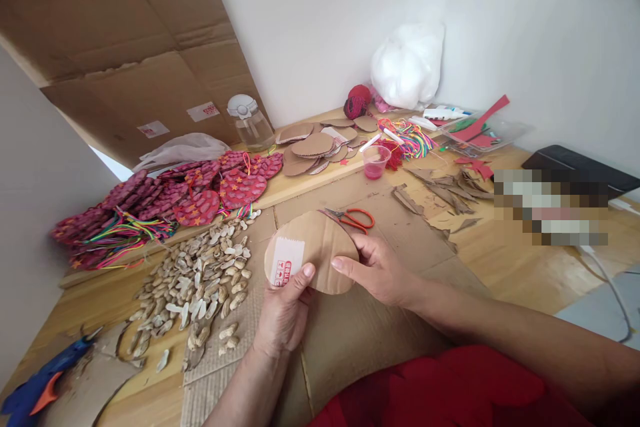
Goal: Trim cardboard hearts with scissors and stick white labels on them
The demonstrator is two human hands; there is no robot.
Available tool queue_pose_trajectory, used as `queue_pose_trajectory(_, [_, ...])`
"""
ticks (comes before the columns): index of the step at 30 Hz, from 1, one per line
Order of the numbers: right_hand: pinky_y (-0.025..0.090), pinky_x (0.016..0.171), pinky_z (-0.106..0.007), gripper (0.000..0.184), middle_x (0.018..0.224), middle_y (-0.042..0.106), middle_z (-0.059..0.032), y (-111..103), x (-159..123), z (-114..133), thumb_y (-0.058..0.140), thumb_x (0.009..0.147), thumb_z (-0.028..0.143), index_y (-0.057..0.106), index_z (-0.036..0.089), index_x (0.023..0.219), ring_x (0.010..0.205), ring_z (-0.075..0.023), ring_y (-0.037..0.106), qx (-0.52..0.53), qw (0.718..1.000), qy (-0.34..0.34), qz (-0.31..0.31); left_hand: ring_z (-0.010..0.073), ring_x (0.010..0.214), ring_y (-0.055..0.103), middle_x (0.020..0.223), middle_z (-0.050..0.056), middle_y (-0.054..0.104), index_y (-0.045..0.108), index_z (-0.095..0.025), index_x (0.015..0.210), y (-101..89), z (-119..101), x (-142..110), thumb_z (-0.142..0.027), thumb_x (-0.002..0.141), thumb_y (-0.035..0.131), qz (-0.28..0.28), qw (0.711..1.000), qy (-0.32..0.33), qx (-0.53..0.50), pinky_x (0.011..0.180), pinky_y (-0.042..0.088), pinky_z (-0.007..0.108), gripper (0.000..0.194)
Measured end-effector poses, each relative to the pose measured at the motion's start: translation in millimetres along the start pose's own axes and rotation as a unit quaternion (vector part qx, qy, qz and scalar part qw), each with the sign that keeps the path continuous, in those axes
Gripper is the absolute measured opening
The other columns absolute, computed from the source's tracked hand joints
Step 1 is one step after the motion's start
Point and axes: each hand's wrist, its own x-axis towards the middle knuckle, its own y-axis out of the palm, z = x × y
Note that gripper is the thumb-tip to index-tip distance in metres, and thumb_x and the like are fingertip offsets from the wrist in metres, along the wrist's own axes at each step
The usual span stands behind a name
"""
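Note:
A rounded cardboard cutout (pixel 320 240) with a piece of white printed tape on its left part is held between both hands. My left hand (pixel 287 310) grips its lower left edge, thumb on top and fingers underneath. At its right edge, my right hand (pixel 383 270) pinches the card, thumb on the face and the other fingers behind. Orange-handled scissors (pixel 357 219) lie just beyond the cutout, their blades pointing left and partly hidden by it. Underneath is a large flat cardboard sheet (pixel 340 347).
Peanut shells (pixel 210 273) spread to the left, near a blue glue gun (pixel 45 377). Decorated red pieces (pixel 200 190) pile behind them. Further back are stacked cardboard cutouts (pixel 313 145), a bottle (pixel 250 123) and a plastic cup (pixel 376 161). Cardboard scraps (pixel 450 190) lie to the right.

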Motion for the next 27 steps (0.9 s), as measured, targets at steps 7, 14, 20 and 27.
queue_pose_trajectory(7, [0.042, 0.058, -0.025, 0.034, 0.073, 0.053, 0.0010, -7.2, 2.2, 2.1, 0.061, 0.090, 0.050, 0.055, 0.018, 0.083, 0.065, -0.0122, 0.049, -0.051, 0.998, -0.021, 0.036, 0.0208, 0.108, 0.069, 0.123, 0.007, 0.071, 0.056, -0.029, 0.138, 2.7, -2.3, 1.0, -0.014, 0.067, 0.088, -0.031, 0.999, 0.034, 0.027, 0.091, 0.058, 0.028, 0.079])
queue_pose_trajectory(14, [0.043, 0.092, -0.037, 0.019, 0.108, 0.068, -0.0113, -51.0, 21.8, 24.4, 0.053, 0.095, 0.026, 0.066, 0.016, 0.104, 0.104, -0.0246, 0.059, -0.525, 0.840, -0.065, -0.118, 0.0206, 0.110, 0.069, 0.123, 0.006, 0.072, 0.063, -0.029, 0.131, -4.3, -18.1, 6.3, -0.016, 0.066, 0.088, -0.064, 0.996, 0.063, 0.017, 0.090, 0.058, 0.025, 0.071])
queue_pose_trajectory(20, [0.042, 0.092, -0.040, 0.020, 0.101, 0.071, -0.0136, -52.5, 26.3, 17.1, 0.057, 0.092, 0.026, 0.070, 0.015, 0.100, 0.100, -0.0293, 0.060, -0.698, 0.711, -0.013, -0.080, 0.0206, 0.111, 0.069, 0.121, 0.005, 0.072, 0.063, -0.028, 0.130, -1.6, -24.3, 5.3, -0.016, 0.064, 0.089, -0.058, 0.995, 0.084, 0.020, 0.092, 0.057, 0.025, 0.072])
queue_pose_trajectory(27, [0.041, 0.071, -0.035, 0.012, 0.090, 0.072, -0.0141, -45.4, 19.7, 29.0, 0.058, 0.088, 0.025, 0.067, 0.017, 0.084, 0.086, -0.0266, 0.064, -0.629, 0.771, 0.037, -0.091, 0.0190, 0.105, 0.071, 0.118, 0.005, 0.074, 0.067, -0.026, 0.125, 0.7, -27.7, 4.6, -0.014, 0.063, 0.089, -0.069, 0.995, 0.074, 0.018, 0.088, 0.058, 0.022, 0.067])
